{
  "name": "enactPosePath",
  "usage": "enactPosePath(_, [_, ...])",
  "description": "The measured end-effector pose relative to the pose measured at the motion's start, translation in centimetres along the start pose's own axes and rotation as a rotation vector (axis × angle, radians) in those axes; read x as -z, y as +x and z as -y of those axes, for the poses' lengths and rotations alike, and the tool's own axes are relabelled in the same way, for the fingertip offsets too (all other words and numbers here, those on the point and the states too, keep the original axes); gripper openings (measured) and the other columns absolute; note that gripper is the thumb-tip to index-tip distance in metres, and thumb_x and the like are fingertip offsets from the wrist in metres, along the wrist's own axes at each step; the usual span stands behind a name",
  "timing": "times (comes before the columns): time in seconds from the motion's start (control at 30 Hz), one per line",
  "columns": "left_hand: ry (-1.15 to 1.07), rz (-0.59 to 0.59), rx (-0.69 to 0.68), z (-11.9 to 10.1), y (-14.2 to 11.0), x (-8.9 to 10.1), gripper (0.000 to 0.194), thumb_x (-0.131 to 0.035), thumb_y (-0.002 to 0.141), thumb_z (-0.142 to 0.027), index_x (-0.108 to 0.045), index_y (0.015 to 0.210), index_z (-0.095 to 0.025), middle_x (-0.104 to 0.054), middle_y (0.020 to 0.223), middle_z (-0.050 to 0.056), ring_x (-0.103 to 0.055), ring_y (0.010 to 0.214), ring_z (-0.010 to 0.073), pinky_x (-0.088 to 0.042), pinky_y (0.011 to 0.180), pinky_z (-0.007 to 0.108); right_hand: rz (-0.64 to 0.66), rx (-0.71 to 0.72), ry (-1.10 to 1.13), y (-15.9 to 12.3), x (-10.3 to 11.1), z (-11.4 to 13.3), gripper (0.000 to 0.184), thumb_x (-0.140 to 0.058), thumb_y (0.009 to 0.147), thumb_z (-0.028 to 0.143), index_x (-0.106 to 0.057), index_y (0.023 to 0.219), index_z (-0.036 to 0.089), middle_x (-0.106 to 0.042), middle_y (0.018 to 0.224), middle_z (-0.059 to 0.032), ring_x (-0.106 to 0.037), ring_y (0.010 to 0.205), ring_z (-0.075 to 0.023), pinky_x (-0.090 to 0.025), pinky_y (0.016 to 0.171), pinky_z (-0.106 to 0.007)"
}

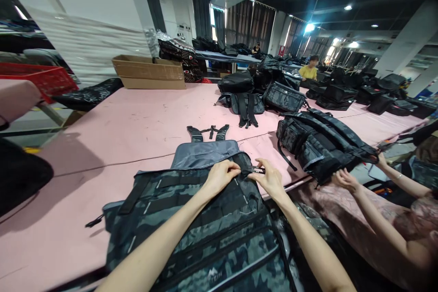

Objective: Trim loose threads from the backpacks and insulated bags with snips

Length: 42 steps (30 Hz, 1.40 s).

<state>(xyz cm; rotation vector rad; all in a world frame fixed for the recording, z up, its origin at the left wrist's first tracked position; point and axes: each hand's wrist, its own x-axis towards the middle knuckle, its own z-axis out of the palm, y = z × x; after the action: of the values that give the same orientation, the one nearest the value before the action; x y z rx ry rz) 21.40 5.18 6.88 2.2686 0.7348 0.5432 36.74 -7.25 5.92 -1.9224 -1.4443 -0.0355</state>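
Observation:
A dark camouflage backpack lies on the pink-covered table in front of me, with a pale logo near its lower edge. My left hand pinches the black fabric at the bag's far right corner. Close beside it, my right hand is closed on a small black buckle at that same corner. A grey flap extends from the far side of the bag, and shoulder straps lie beyond it. The fingertips of my left hand hide part of what they grip.
To the right, a co-worker's hands hold another camouflage backpack. More bags are piled at the back of the pink table. A cardboard box stands at the far left edge, near a red crate.

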Motion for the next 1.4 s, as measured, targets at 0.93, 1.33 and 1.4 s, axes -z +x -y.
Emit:
enactPosePath(0.93, [-0.251, -0.181, 0.047, 1.3, 1.3, 1.7, 0.061, -0.018, 0.089, -0.048, -0.066, 0.071, -0.014, -0.068, 0.073, 0.007, -0.061, 0.07, 0.0178, -0.046, 0.068, 0.027, 0.091, 0.084, -0.055, -0.5, 1.0, 0.2, 0.037, -0.064, 0.076, 0.028, -0.054, 0.111, 0.023, -0.061, 0.098, -0.0031, -0.058, 0.086, -0.0167, -0.041, 0.069, -0.024])
enactPosePath(1.33, [-0.18, -0.171, 0.027, 1.5, 0.8, -0.3, 0.023, -0.046, 0.077, -0.025, -0.065, 0.09, -0.02, -0.068, 0.098, 0.004, -0.06, 0.093, 0.0194, -0.043, 0.089, 0.034, 0.04, -0.445, 0.935, 3.8, -2.9, -0.1, 0.035, -0.056, 0.071, 0.048, -0.042, 0.057, 0.019, -0.033, 0.048, 0.007, -0.027, 0.039, -0.0057, -0.022, 0.039, -0.02])
enactPosePath(1.4, [-0.185, -0.165, 0.007, 1.2, 0.9, -0.4, 0.027, -0.044, 0.079, -0.026, -0.063, 0.097, -0.02, -0.066, 0.104, 0.004, -0.058, 0.098, 0.0188, -0.042, 0.092, 0.034, 0.046, -0.485, 1.041, 4.3, -2.8, -0.1, 0.041, -0.062, 0.063, 0.054, -0.04, 0.059, 0.02, -0.028, 0.048, 0.0092, -0.02, 0.038, -0.0035, -0.017, 0.037, -0.019])
